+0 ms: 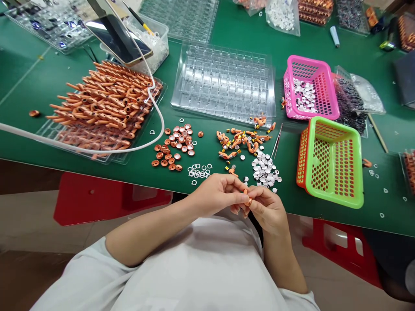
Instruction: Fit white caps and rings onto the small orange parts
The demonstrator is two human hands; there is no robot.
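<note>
Both hands meet at the front edge of the green table, pinching one small copper-coloured part (247, 199). My left hand (222, 194) grips it with thumb and fingertips, and my right hand (267, 209) closes on it from the other side. Fingers cover most of the part. Just beyond them lie loose orange earpiece-like parts (253, 144) with gold-coloured bits, and a heap of small white discs (264, 168). To the left are white rings (198, 171) and round copper-coloured caps (177, 144). Metal tweezers (277, 140) rest by the discs.
A clear plastic tray (223, 82) lies behind the loose parts. Stacked copper-coloured pieces (110, 99) fill trays at left, with a white cable (129, 149) looping across. A phone (119, 39) stands behind them. Green (355, 172) and pink (311, 62) baskets stand at right.
</note>
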